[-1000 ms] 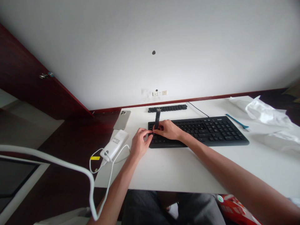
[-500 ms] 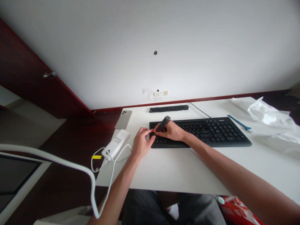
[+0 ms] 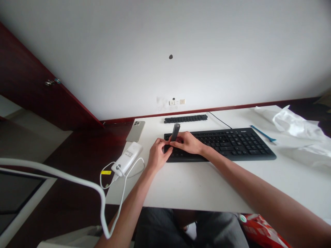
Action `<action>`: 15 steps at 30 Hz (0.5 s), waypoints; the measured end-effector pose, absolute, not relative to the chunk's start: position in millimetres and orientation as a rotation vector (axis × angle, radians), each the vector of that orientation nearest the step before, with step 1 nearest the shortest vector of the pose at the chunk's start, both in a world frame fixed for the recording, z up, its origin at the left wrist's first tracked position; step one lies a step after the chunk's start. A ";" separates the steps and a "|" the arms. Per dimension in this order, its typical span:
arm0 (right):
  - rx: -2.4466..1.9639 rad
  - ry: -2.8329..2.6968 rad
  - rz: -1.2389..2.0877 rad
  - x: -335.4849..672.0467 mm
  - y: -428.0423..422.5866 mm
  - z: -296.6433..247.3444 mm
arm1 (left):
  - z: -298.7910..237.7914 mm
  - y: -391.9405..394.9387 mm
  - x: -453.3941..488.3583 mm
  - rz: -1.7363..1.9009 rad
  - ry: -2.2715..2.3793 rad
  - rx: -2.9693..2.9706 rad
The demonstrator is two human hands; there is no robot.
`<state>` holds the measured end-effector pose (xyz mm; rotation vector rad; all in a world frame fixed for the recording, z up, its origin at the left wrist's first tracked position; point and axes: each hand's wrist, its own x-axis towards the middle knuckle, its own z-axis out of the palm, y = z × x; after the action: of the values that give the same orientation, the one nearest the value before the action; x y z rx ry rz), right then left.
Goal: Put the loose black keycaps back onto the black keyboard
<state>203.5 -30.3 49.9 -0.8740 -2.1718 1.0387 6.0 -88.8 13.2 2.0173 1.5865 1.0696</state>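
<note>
The black keyboard [image 3: 240, 144] lies across the middle of the tabletop [image 3: 196, 189], its long sides roughly parallel to the near edge. Its cord [image 3: 219, 120] leaves the rear side and runs toward the far edge.

Right hand [image 3: 188, 142]: positioned over the left part of the keyboard. Its grip is closed around a dark grey stick [image 3: 176, 131], which stands tilted, upper end raised. The lower end is hidden by the fingers.

Left hand [image 3: 157, 154]: positioned at the left end of the keyboard, fingertips just beside those of the right hand. The grip is narrow, thumb and index finger near each other; whether a small part sits between them cannot be told.

Surrounding items: a strip of black keys [image 3: 185, 119] lies along the far edge, behind the keyboard. A phone [image 3: 136, 131] lies near the far left corner, camera side up. A white oblong device [image 3: 127, 159] lies along the left edge, with a white cable [image 3: 123, 187] beside it. A blue flat tool [image 3: 263, 133] lies just beyond the right end of the keyboard. White plastic sheeting [image 3: 297, 124] lies toward the far right corner.
</note>
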 end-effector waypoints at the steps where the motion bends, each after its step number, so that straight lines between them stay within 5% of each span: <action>1: -0.882 -2.167 1.029 203.1 -30.6 50.0 | 13.0 -88.5 5.5 1.069 1.574 2.017; 15: -0.961 -2.041 0.987 197.2 -30.7 46.4 | 10.8 -87.3 2.4 1.050 1.531 2.056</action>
<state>197.2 -30.7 46.4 -0.9609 -2.0407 0.9874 2.4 -87.3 10.8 2.0558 1.5307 1.0498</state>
